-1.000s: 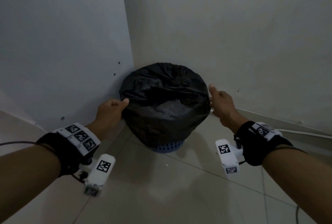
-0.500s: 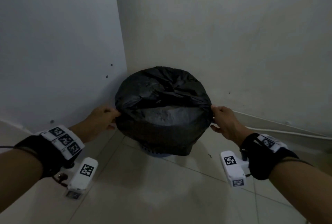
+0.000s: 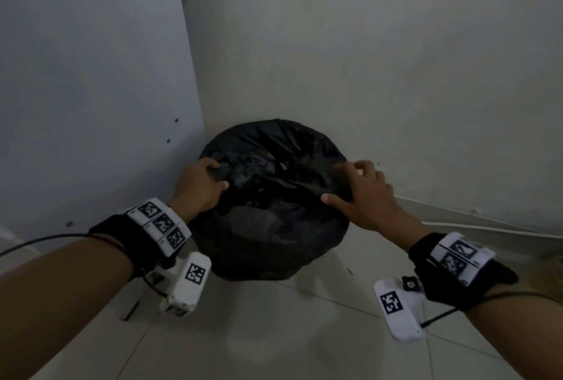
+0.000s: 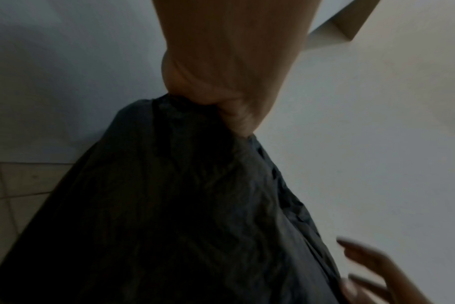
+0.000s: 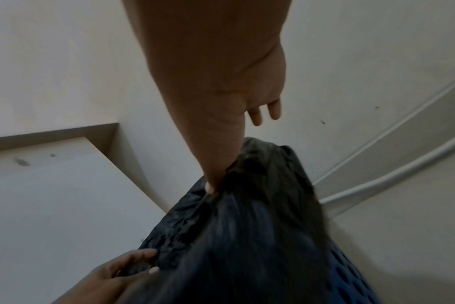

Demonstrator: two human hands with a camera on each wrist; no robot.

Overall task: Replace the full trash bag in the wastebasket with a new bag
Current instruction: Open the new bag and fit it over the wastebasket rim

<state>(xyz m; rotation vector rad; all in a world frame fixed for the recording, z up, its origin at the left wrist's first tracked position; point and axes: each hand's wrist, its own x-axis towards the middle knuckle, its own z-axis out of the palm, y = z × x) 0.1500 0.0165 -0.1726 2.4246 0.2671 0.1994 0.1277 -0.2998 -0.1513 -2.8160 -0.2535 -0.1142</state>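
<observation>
Pale tiled floor (image 3: 274, 346), smooth and a bit shiny, with thin lines between the tiles. Two plain walls meeting in a corner: a grey-blue panel (image 3: 91, 90) on the left, a cream wall (image 3: 380, 59) behind. A white pipe (image 5: 392, 174) low along the cream wall. Right in the corner, on the floor, a blue wastebasket (image 5: 351, 273) with holes, wrapped in a black trash bag (image 3: 274, 227). Left hand (image 3: 198, 187) bunched tight on the bag's left edge. Right hand (image 3: 362, 196) pinching the right edge, other fingers spread loose.
</observation>
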